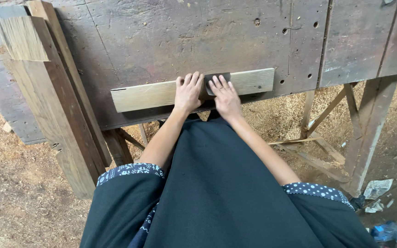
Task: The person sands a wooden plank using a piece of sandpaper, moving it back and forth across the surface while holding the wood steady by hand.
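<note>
A pale wooden plank (148, 95) lies along the near edge of a dark, worn workbench (184, 36). My left hand (188, 92) rests flat on the plank near its middle, fingers pointing away from me. My right hand (226, 96) lies beside it, fingers spread over a small dark rectangular pad (209, 84), pressing it on the plank. Whether the pad is sandpaper or a thin scraper cannot be told. The two hands nearly touch. The plank's right end (253, 81) sticks out past my right hand.
Thick timber boards (47, 92) lean against the bench's left side. Bench legs and braces (364, 138) stand at right. Sawdust covers the ground (19, 183). Scraps of paper and litter (377, 188) lie at lower right. My dark garment fills the lower centre.
</note>
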